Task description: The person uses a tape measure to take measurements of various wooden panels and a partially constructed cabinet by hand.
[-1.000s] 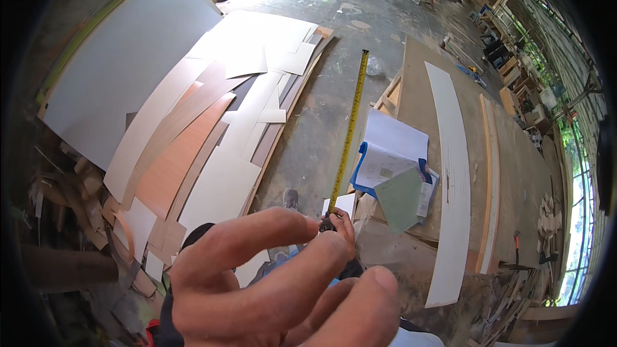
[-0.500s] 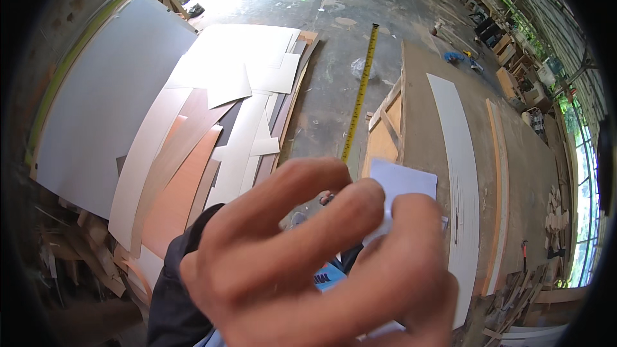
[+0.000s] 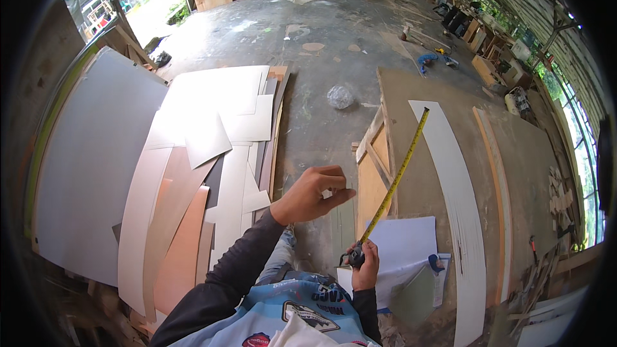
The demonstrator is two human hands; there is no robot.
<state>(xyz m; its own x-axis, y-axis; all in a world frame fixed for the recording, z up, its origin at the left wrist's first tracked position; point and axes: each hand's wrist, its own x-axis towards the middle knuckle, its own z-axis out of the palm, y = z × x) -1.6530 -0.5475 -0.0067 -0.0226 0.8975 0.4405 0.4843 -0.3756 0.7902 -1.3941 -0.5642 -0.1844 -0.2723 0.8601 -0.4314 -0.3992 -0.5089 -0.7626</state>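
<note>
A dark tape measure [image 3: 353, 256] is gripped in my right hand [image 3: 366, 268] at the lower middle. Its yellow blade [image 3: 397, 178] sticks out forward and to the right, and its tip overlaps the far end of a long white strip [image 3: 450, 186]; whether they touch I cannot tell. My left hand [image 3: 312, 196] hovers to the left of the case, over the gap between the two stacks. Its fingers are curled in loosely with the thumb stretched along them, and nothing shows in them.
White and wood-toned sheets [image 3: 244, 160] lie stacked on the left, beside a large pale panel [image 3: 96, 160]. On the right a brown board [image 3: 411, 148] bears the white strip and a narrow wooden strip [image 3: 491, 173]. White paper [image 3: 405, 238] lies near my right hand. A crumpled clear plastic ball [image 3: 340, 97] rests on the floor.
The blade has swung right, from over the floor to over the white strip. My left hand, large and close before, has dropped away and moved lower. The view has tilted, showing both arms.
</note>
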